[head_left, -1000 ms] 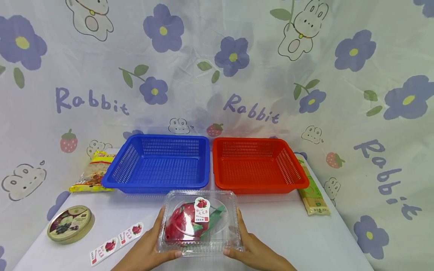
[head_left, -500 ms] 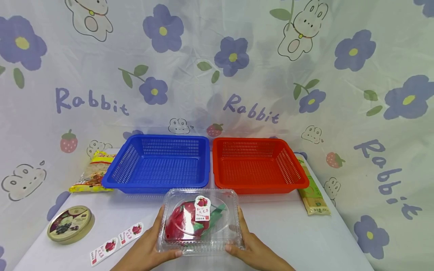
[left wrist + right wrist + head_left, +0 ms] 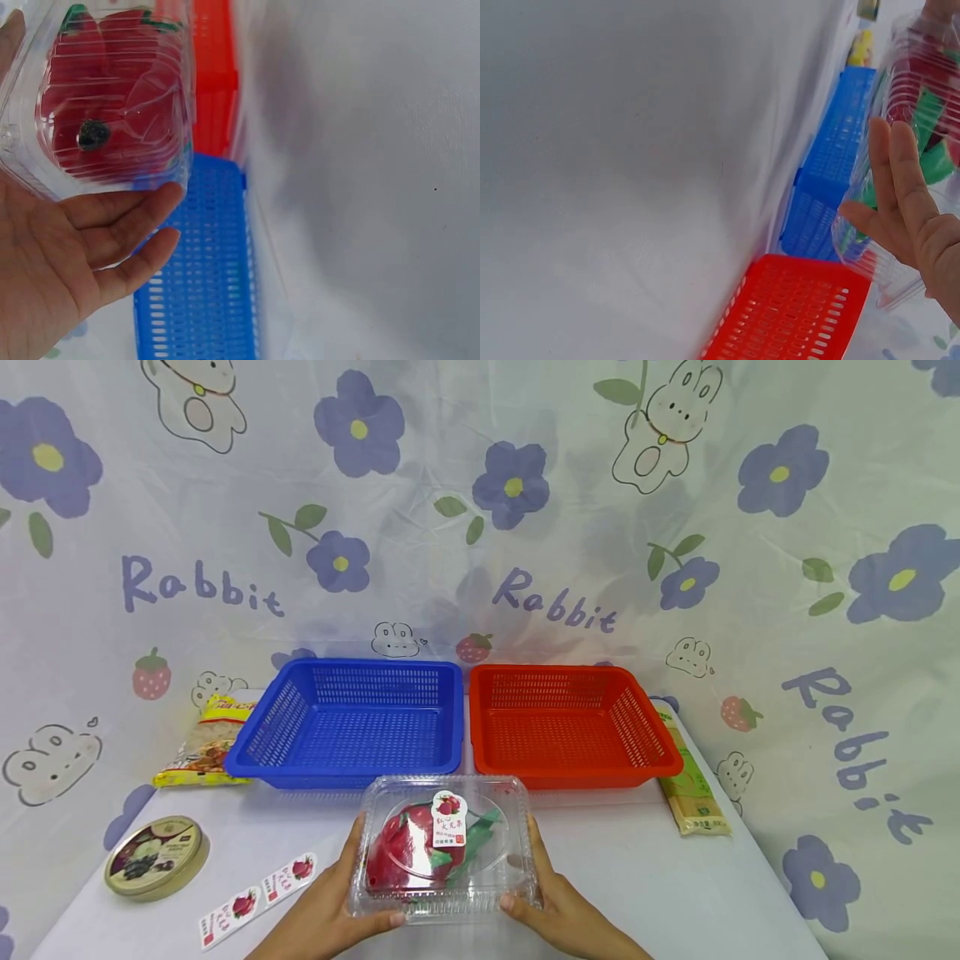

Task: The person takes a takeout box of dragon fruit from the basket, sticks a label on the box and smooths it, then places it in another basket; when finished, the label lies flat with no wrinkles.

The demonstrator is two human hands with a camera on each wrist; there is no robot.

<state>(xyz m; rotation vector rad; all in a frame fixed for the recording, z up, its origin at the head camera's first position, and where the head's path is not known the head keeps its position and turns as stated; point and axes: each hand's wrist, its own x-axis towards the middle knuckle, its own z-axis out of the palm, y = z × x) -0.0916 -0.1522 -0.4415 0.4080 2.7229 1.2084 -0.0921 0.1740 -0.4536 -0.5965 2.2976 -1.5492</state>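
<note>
A clear plastic clamshell box [image 3: 491,881] is held up above the table between both hands, its lid down. Inside lies a red dragon fruit [image 3: 397,852] with green tips, also plain in the left wrist view. On the lid sits a white sticker [image 3: 449,818] with a dragon fruit picture. My left hand [image 3: 330,897] grips the box's left side, thumb along the front edge and fingers beneath, as the left wrist view shows. Gripping the right side is my right hand [image 3: 558,902], its thumb at the front corner and fingers spread against the underside in the right wrist view.
Behind the box stand a blue basket [image 3: 345,770] and a red basket [image 3: 577,772]. To the left are a yellow-edged food bag [image 3: 213,739], a round tin [image 3: 156,857] and a strip of stickers [image 3: 258,900]. A noodle packet [image 3: 693,785] lies at right.
The box has risen and tilted very slightly in both hands. Both hands keep their grip; the baskets and other goods have stayed in place.
</note>
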